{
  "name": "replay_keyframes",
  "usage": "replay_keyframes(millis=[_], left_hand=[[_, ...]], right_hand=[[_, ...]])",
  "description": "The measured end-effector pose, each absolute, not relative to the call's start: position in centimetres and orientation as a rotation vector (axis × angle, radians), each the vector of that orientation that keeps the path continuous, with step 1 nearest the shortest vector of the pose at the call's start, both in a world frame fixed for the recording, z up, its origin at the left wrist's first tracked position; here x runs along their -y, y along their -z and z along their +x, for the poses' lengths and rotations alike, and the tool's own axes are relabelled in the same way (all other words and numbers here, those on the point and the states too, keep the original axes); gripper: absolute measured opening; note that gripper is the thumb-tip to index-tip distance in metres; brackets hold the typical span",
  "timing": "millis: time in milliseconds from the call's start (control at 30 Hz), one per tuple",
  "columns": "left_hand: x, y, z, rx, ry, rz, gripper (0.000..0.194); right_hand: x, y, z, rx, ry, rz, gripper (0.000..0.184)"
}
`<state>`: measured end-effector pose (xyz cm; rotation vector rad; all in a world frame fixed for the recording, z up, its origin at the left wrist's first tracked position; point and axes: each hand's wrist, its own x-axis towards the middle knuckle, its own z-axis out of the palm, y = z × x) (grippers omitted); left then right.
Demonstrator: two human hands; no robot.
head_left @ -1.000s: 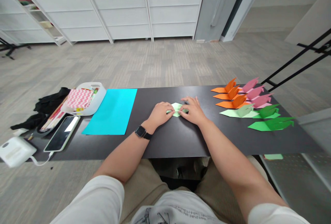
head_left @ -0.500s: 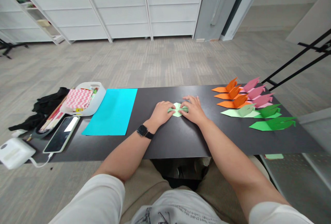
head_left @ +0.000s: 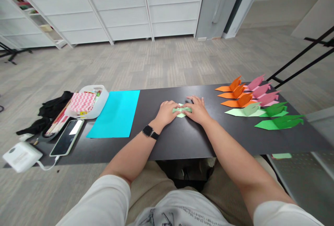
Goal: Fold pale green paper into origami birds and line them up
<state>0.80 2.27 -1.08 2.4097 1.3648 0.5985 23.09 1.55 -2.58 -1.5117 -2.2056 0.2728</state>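
Note:
A small piece of light green folded paper (head_left: 182,114) lies on the dark table in front of me, pale flaps showing above and below a raised middle strip. My left hand (head_left: 167,113) has its thumb and fingers closed on the paper's left end. At the right end, my right hand (head_left: 197,111) grips it with thumb and index finger, while its other fingers stretch away over the table. Parts of both ends are hidden under the fingers. A black watch (head_left: 150,131) sits on my left wrist.
Folded paper birds stand at the right: orange (head_left: 231,94), pink (head_left: 261,91), pale green (head_left: 246,110) and green (head_left: 280,122). Left of my hands lie blue sheets (head_left: 117,114), a white basket (head_left: 102,104), a phone (head_left: 66,138) and a white charger (head_left: 22,156).
Both hands have moved slightly closer together on the light green paper, their fingertips nearer its middle. The whole view has shifted a little.

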Motion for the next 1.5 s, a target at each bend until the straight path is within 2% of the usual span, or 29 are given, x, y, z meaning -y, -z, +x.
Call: replay_keyframes(millis=[267, 467, 733, 967, 1233, 1500], left_hand=[[-2.7, 1.5, -0.5, -1.331, -0.605, 2.411, 0.028], [-2.7, 0.2, -3.3, -1.362, -0.576, 2.359, 0.034], [-2.4, -0.3, -1.6, -1.411, -0.781, 2.309, 0.019], [-2.5, 1.8, 0.4, -1.483, -0.642, 2.365, 0.032], [-2.4, 1.4, 0.2, -1.494, -0.637, 2.345, 0.031], [-2.4, 1.4, 0.1, -1.479, -0.676, 2.384, 0.032]], right_hand=[[-1.8, 2.8, 23.3, 2.223, -0.286, -1.554, 0.027], [-1.8, 3.0, 23.5, 2.222, -0.303, -1.547, 0.026], [-1.8, 2.8, 23.4, 2.227, -0.304, -1.544, 0.027], [-1.9, 2.7, 23.6, 2.231, -0.295, -1.539, 0.028], [-1.8, 2.0, 25.7, 2.239, -0.284, -1.527, 0.036], [-1.8, 1.9, 25.0, 2.238, -0.292, -1.513, 0.027]])
